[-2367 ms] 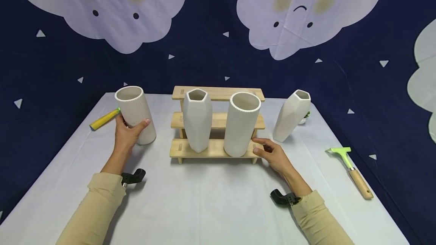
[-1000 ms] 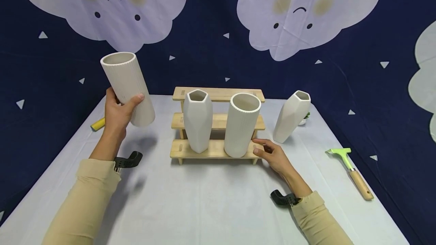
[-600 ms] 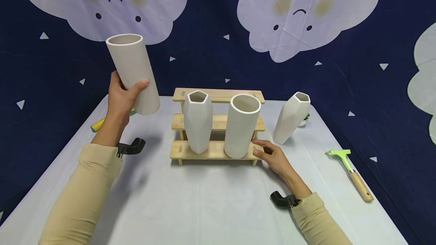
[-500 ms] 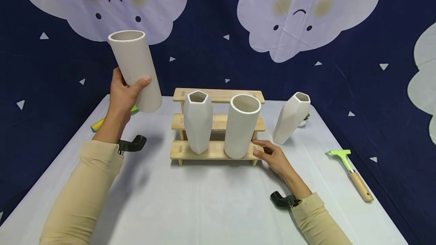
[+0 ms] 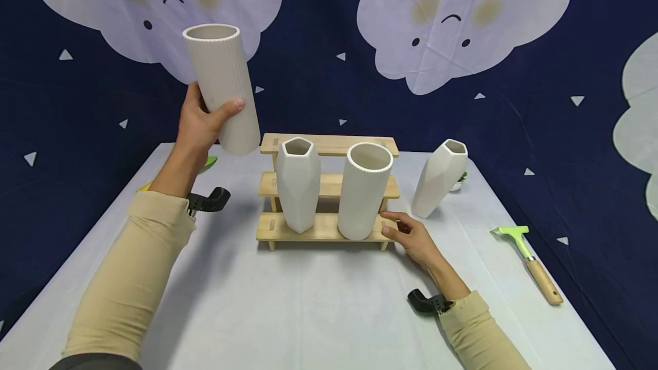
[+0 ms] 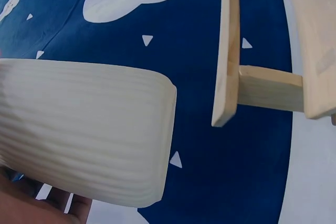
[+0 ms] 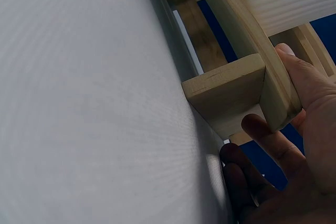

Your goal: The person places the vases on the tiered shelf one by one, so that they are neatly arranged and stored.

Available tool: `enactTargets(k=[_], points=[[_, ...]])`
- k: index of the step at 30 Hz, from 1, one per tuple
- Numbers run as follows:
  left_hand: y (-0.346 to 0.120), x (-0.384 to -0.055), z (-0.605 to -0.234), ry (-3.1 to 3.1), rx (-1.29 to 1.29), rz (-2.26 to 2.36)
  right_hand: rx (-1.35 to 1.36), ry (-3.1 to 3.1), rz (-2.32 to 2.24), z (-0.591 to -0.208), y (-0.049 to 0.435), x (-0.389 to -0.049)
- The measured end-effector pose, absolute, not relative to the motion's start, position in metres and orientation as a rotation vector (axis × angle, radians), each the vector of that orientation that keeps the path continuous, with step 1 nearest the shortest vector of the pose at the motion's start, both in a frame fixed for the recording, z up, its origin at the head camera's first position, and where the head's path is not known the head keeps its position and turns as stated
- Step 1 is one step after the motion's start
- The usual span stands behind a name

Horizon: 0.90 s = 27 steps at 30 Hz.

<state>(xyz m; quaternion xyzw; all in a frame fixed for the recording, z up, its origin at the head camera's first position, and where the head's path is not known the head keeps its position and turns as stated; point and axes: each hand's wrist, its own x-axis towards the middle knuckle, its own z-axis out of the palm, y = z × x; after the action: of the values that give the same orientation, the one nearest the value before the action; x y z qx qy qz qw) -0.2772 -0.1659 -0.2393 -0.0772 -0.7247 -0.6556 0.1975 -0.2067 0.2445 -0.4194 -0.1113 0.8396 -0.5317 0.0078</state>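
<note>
L hand (image 5: 203,121) has the ribbed vase (image 5: 226,76) clamped round its lower half, thumb across the near side, prob. since a smooth pot that wide needs a wraparound hold; some fingers are hidden behind it. Vase is up in the air, L of the wooden stand (image 5: 326,227), clear of the table (image 5: 319,307), mouth up but tilted, top leaning L, base out toward the stand's top shelf. R hand (image 5: 416,241) pinches the R end of the bottom shelf, thumb one side of the board, finger the other, prob. to keep the stand steady w/ weight on it. Faceted vase (image 5: 298,187) & second ribbed vase (image 5: 364,196) stand apart on that bottom shelf, one toward each end, which prob. balances the load. Spare faceted vase (image 5: 439,179) is on the table R of the stand, w/ a small plant (image 5: 457,183) part hidden behind it. Pose: L forearm reaches fwd & raised, wrist above table level; R forearm angles in low from the R.
</note>
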Motion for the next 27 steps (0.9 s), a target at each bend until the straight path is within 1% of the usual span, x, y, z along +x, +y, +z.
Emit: enactTargets(k=[11,19,27], points=[[-0.152,-0.285,-0.227,-2.042,-0.303,-1.899,-0.314,2.628,-1.649,-0.420,0.245,-0.207],[-0.141,-0.291,-0.221,-2.215,-0.343,-1.845,-0.335,2.629,-1.654,-0.421,0.245,-0.207],[-0.128,-0.302,-0.219,-2.263,-0.376,-1.859,-0.331,2.628,-1.648,-0.420,0.245,-0.207]])
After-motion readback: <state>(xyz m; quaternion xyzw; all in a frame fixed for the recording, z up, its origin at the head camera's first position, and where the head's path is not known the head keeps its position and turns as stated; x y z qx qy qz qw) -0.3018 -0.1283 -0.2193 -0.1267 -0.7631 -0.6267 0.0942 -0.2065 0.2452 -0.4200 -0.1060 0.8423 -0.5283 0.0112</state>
